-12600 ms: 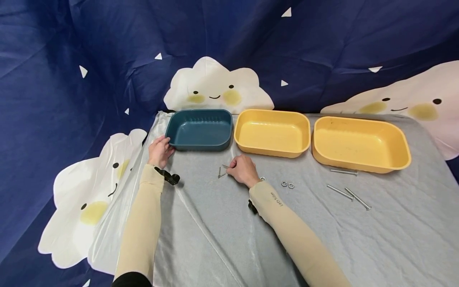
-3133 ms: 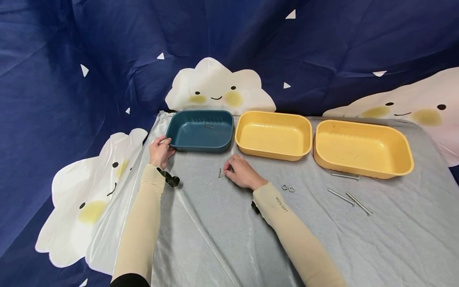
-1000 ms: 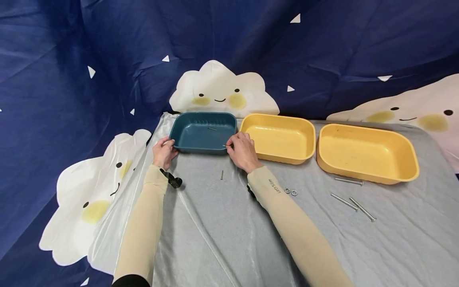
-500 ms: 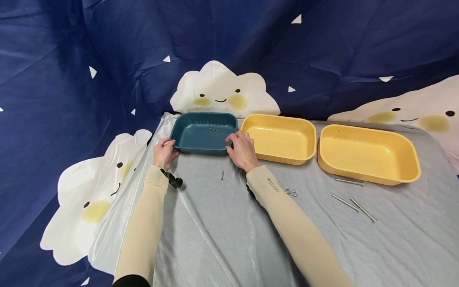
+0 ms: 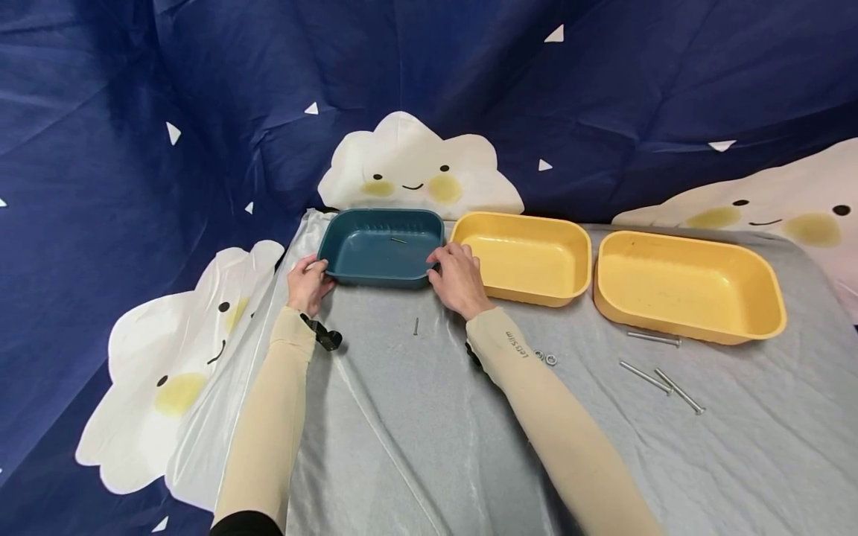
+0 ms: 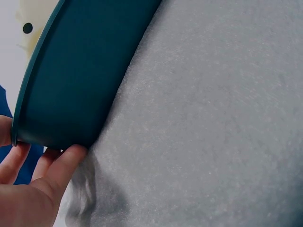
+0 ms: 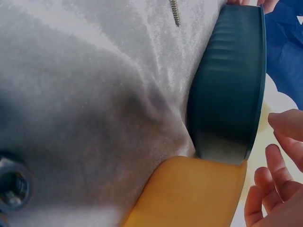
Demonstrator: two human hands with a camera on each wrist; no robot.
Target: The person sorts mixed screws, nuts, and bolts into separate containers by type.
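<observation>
My left hand (image 5: 308, 285) grips the left front corner of the dark teal bin (image 5: 378, 282), thumb at the rim and fingers against the outer wall, as the left wrist view shows. One small screw (image 5: 398, 240) lies on the bin's floor. Over the bin's right front corner hovers my right hand (image 5: 461, 279), fingers loosely bent; in the right wrist view nothing shows between them. Another small screw (image 5: 415, 326) lies on the grey cloth in front of the bin, its threaded end (image 7: 175, 12) visible in the right wrist view.
Two yellow bins, a middle one (image 5: 523, 295) and a right one (image 5: 690, 328), stand in line with the teal bin. Steel nuts (image 5: 550, 359) lie beside my right sleeve, one partly covered. Three long bolts (image 5: 680, 391) lie farther right on the cloth.
Screws have left the cloth, and one now shows in the teal bin. A second ago my right hand pinched a screw at the bin's front; it has let go and shifted slightly right.
</observation>
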